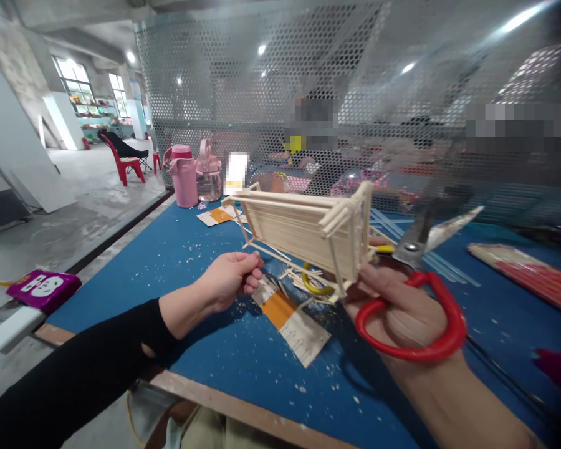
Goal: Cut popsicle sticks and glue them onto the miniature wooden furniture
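Observation:
A pale wooden stick model (299, 231), shaped like a slatted frame with short legs, is held up above the blue table. My right hand (397, 305) grips its lower right corner and also carries red-handled scissors (414, 249), whose blades point up and to the right. My left hand (236, 277) is closed in a pinch just below the model's left side; whatever its fingertips hold is too small to make out. Beneath the model lie an orange and white card (292, 321), loose short sticks (303, 280) and a yellow ring-shaped handle (315, 284).
A pink jug (184, 181) and a clear bottle (209, 178) stand at the back left, near another card (217, 215). Blue strips (444, 268) and a red and cream packet (528, 274) lie right. A purple box (44, 290) sits at the left edge. Perforated mesh rises behind.

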